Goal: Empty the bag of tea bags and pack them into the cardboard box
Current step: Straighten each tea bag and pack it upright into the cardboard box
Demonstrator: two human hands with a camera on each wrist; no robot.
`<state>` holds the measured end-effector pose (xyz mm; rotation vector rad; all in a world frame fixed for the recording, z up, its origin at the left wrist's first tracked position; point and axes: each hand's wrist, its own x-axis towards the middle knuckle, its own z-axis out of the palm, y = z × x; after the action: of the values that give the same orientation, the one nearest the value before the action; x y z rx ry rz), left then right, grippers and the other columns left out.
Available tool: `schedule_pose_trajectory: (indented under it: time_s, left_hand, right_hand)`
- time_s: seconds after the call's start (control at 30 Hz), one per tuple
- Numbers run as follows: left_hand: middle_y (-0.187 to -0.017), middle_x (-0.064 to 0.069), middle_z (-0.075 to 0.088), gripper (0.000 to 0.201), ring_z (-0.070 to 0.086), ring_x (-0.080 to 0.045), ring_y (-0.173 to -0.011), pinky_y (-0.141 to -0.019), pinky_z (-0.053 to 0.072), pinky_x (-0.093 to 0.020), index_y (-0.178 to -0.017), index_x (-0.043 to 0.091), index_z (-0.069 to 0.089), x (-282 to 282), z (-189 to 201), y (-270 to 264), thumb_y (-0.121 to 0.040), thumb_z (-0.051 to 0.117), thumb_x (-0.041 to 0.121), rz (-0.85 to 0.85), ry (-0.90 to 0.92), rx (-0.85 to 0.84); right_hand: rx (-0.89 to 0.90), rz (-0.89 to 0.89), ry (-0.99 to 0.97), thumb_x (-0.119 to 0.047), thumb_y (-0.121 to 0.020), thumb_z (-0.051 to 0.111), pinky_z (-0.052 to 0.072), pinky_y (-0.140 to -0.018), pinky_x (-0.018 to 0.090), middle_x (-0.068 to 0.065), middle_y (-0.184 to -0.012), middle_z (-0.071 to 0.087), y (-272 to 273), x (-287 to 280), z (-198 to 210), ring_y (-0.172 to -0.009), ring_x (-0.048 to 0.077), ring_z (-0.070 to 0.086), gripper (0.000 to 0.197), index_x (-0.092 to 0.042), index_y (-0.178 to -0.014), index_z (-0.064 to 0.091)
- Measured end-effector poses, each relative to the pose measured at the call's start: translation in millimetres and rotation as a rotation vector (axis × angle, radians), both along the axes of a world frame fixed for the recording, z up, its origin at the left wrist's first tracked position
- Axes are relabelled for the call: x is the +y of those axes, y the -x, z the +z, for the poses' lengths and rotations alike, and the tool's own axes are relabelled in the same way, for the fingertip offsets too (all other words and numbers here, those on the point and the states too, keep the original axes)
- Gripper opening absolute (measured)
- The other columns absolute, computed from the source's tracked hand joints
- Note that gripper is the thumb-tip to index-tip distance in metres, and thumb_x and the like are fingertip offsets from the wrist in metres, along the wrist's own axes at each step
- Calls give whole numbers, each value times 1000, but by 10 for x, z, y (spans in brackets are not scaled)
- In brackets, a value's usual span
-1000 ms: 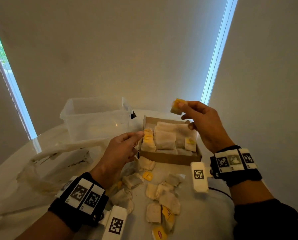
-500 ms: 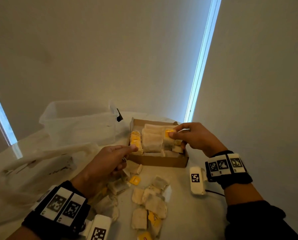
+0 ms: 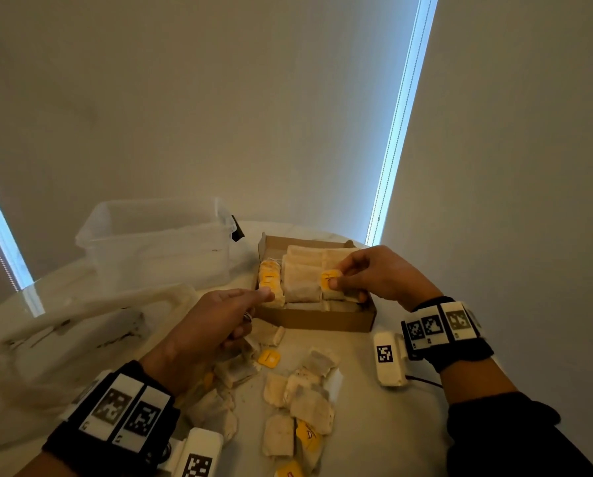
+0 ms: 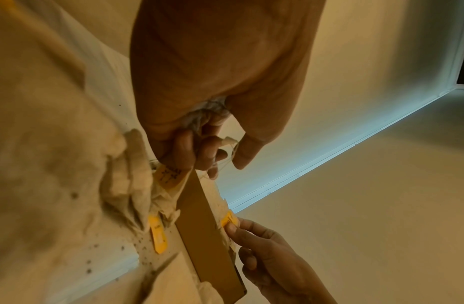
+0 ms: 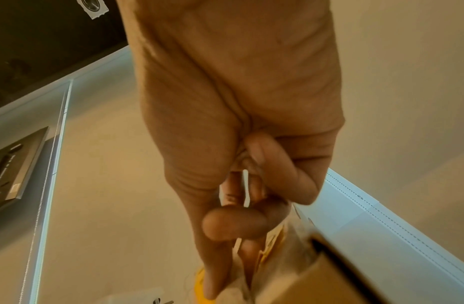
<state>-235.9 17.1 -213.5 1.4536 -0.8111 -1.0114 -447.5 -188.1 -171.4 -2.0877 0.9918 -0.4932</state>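
The open cardboard box (image 3: 322,320) sits mid-table, packed with rows of tea bags (image 3: 302,280). My right hand (image 3: 338,278) is over the box's right half. Its thumb and forefinger pinch a tea bag by its yellow tag (image 3: 328,279), which is down among the packed ones. My left hand (image 3: 253,315) hovers at the box's front-left corner. In the left wrist view its curled fingers hold a crumpled tea bag (image 4: 207,115) with loose string. Several loose tea bags (image 3: 308,404) lie on the table in front of the box. The limp translucent bag (image 3: 81,328) lies at the left.
A clear plastic tub (image 3: 157,246) stands behind the bag, left of the box. The round white table (image 3: 374,425) ends close behind the box, near the wall. Yellow tags (image 3: 269,358) are scattered among the loose tea bags.
My right hand has come down from above the box's far edge into the box with its tea bag. The left hand has stayed by the front-left corner.
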Motion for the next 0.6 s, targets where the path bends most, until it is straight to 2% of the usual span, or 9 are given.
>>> schedule_pose_trajectory:
  time_s: [0.1,0.17,0.27,0.33,0.43,0.53,0.6]
  left_hand:
    - [-93,-12,45,29,31,-17,-57,-54,25,-28,-103,21,85,4,8,1,-96,73,46,0,4,6]
    - [-91,-12,44,28,32,-16,-57,-54,26,-28,-103,22,85,4,15,6,-97,72,46,9,4,13]
    - [-78,-11,46,36,37,-12,-53,-51,29,-26,-105,15,82,-28,26,23,-101,67,48,57,17,69]
    - [-72,-6,53,49,45,-12,-53,-49,34,-27,-112,10,77,-45,42,32,-103,60,54,90,28,156]
    - [-82,-9,68,65,58,-18,-58,-56,44,-32,-122,8,72,-32,121,61,-104,47,65,122,72,305]
    - [-94,-14,75,74,67,-25,-67,-61,50,-35,-127,6,67,-10,194,88,-103,39,71,146,118,393]
    - [-106,-16,76,77,72,-26,-73,-61,55,-36,-130,9,65,4,208,92,-103,35,74,152,132,405]
  right_hand:
    - [-2,-31,46,-27,-80,94,60,-78,27,2,-103,77,-22,-25,-13,-88,12,70,32,-20,-108,81]
    - [-35,-70,63,-22,-80,94,61,-87,31,-1,-104,76,-22,-44,-17,-99,14,71,33,-23,-110,80]
    - [-111,-105,122,-19,-84,90,59,-83,32,-2,-102,76,-13,-40,-4,-99,18,73,26,-27,-106,80]
    - [-168,-85,161,-23,-86,89,57,-82,33,-4,-99,77,-49,34,38,-94,13,72,20,-29,-104,81]
    - [-199,62,153,-32,-89,86,53,-78,27,-11,-98,77,-219,343,136,-83,-1,69,15,-32,-103,81]
    - [-79,278,176,-52,-86,83,58,-83,31,-18,-103,76,-447,730,157,-88,1,70,21,-38,-102,80]
    - [-37,320,186,-68,-81,79,62,-84,34,-21,-103,74,-552,895,118,-88,3,72,35,-41,-103,77]
